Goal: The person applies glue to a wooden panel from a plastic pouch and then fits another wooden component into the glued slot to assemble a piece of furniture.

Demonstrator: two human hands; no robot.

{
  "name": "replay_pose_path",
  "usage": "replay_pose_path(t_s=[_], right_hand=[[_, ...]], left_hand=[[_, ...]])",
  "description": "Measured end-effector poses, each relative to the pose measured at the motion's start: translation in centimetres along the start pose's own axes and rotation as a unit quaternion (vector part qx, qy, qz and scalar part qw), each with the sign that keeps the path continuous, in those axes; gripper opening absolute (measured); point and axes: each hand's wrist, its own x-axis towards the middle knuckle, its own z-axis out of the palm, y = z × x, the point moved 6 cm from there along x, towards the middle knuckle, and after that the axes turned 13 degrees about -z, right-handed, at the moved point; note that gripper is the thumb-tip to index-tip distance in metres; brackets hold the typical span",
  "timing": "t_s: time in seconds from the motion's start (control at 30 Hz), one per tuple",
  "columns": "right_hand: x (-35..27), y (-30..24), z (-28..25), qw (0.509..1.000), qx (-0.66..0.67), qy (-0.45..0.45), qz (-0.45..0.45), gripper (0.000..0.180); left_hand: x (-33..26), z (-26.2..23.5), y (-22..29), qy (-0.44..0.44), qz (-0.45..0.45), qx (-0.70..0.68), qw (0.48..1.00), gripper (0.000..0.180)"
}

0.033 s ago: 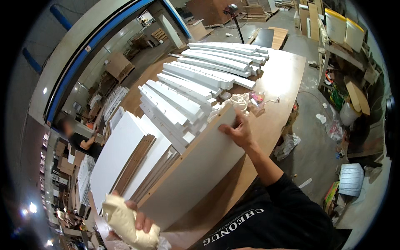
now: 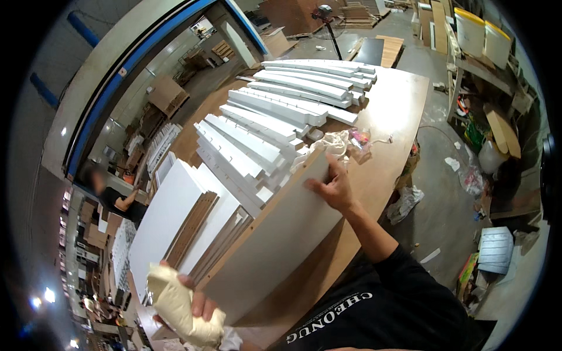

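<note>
A white board (image 2: 275, 240) stands on its long edge on the table, its narrow brown edge, dotted with small holes, facing up. My right hand (image 2: 333, 188) grips the far end of this board, thumb on the near face and fingers toward the top edge. At the lower left, my left hand (image 2: 202, 304) is wrapped round a plump, pale yellow, soft plastic bag (image 2: 181, 307) beside the board's near end. The bag's contents look like thick paste; its lower end is hidden by the hand and my sleeve.
White panels (image 2: 170, 216) lie stacked left of the board. Long white strips (image 2: 281, 108) in several rows cover the table's far part. A cloth and small plastic bag (image 2: 360, 140) lie past my right hand. Another person (image 2: 120, 199) works at the left. Shelving with buckets (image 2: 468, 35) stands right.
</note>
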Motion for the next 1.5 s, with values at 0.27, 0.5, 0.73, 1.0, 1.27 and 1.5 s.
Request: replay_pose_path(t_s=[0.27, 0.5, 0.73, 1.0, 1.27, 1.5], right_hand=[[-0.1, -2.5, -1.1, 0.993, -0.101, -0.060, -0.021, 0.045], [0.0, -3.0, -1.8, 0.994, -0.079, -0.064, -0.028, 0.047], [-0.2, -2.8, -1.9, 0.994, -0.084, -0.061, -0.033, 0.050], [-0.1, -3.0, -1.9, 0.994, -0.091, -0.052, -0.037, 0.050], [-0.2, -3.0, -1.9, 0.994, -0.090, -0.047, -0.028, 0.050], [-0.2, -3.0, -1.9, 0.994, -0.088, -0.049, -0.035, 0.050]], left_hand=[[8.8, 2.2, -2.6, 0.287, 0.093, 0.370, 0.879, 0.059], [15.2, 7.4, -4.4, 0.206, 0.034, 0.456, 0.865, 0.075], [16.7, 7.4, -4.3, 0.186, 0.039, 0.498, 0.846, 0.071], [17.2, 7.5, -3.8, 0.161, 0.044, 0.508, 0.845, 0.071], [17.3, 7.7, -3.8, 0.166, 0.055, 0.508, 0.843, 0.072], [17.2, 7.8, -3.8, 0.166, 0.060, 0.510, 0.842, 0.072]])
